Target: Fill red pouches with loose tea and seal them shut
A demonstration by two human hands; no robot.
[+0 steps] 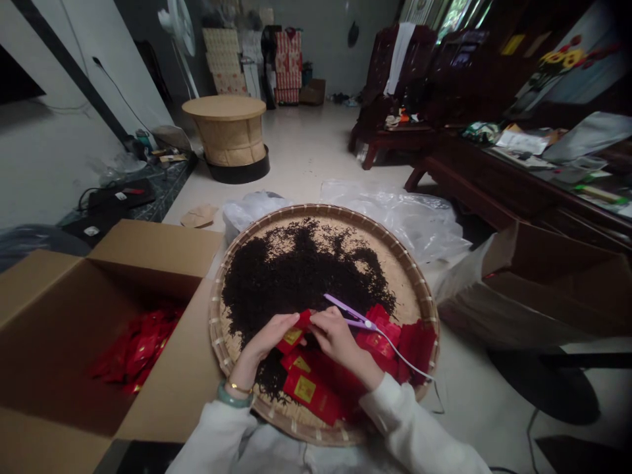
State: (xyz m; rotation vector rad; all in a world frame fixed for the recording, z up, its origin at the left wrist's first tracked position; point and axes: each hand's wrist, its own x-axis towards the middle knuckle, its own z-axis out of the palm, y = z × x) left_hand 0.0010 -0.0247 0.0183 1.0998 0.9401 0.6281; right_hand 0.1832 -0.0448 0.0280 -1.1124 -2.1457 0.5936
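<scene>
A round woven bamboo tray point(316, 214) lies in front of me, holding a heap of dark loose tea leaves point(296, 283). Above the tray's middle, my left hand point(269, 339) pinches a small red sachet point(301, 321) with gold print. My right hand point(336, 336) is shut around a purple corded heat sealer point(351, 313), its jaws close to the sachet's top edge. Several more red sachets point(311, 388) lie loosely over the tray's near side, under and beside my hands. A pale green bangle point(232, 395) circles my left wrist.
An open cardboard box point(158, 247) on my left holds many red sachets. Clear plastic bags point(390, 220) lie beyond the tray. Another cardboard box stands on the right. A dark wooden table with papers, carved chairs and a round stool stand farther off.
</scene>
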